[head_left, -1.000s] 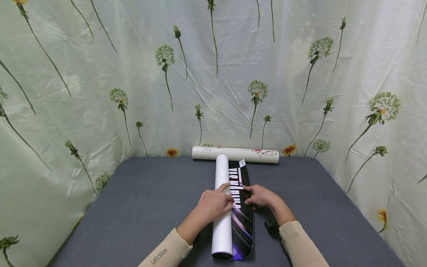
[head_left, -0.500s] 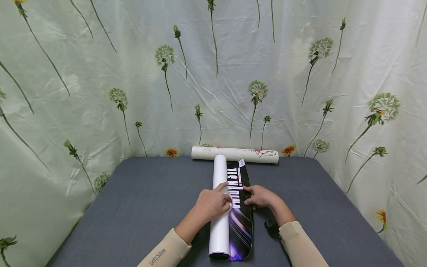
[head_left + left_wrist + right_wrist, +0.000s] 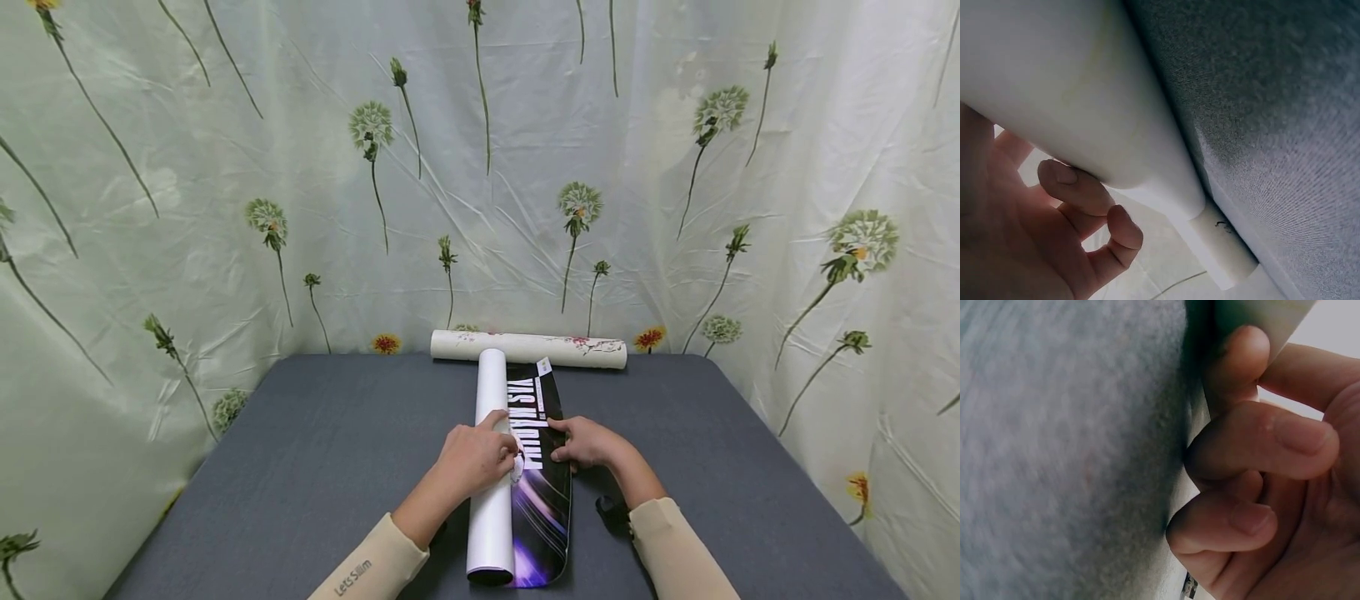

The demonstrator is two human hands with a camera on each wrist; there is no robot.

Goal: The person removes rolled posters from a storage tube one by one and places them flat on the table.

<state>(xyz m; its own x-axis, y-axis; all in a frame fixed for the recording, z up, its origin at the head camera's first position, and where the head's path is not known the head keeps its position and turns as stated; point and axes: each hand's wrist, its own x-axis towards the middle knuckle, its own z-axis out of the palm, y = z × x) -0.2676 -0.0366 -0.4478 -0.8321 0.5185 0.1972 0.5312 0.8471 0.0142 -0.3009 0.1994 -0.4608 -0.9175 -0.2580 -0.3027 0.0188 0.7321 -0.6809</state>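
A partly rolled poster (image 3: pixel 542 500) lies lengthwise on the dark grey table. Its showing print is black with white lettering and purple light streaks, while the rolled left part (image 3: pixel 491 533) shows a white back. My left hand (image 3: pixel 471 457) grips the roll around its middle, index finger stretched over the top; the left wrist view shows other fingers (image 3: pixel 1075 187) curled by the roll's side. At the sheet's right edge, my right hand (image 3: pixel 592 442) pinches the poster. Curled right fingers (image 3: pixel 1260 440) stay close to the tabletop in the right wrist view.
A second roll (image 3: pixel 528 347), cream with pink blossom branches, lies crosswise at the back of the table (image 3: pixel 360 433), just beyond the poster's far end. Behind hangs a pale dandelion-patterned curtain (image 3: pixel 495 200). A black strap-like item (image 3: pixel 611 510) is near my right wrist.
My left hand has shifted slightly left with the roll, and a wider strip of print shows, including a pale patch beside the fingers. My right hand keeps its place at the edge.
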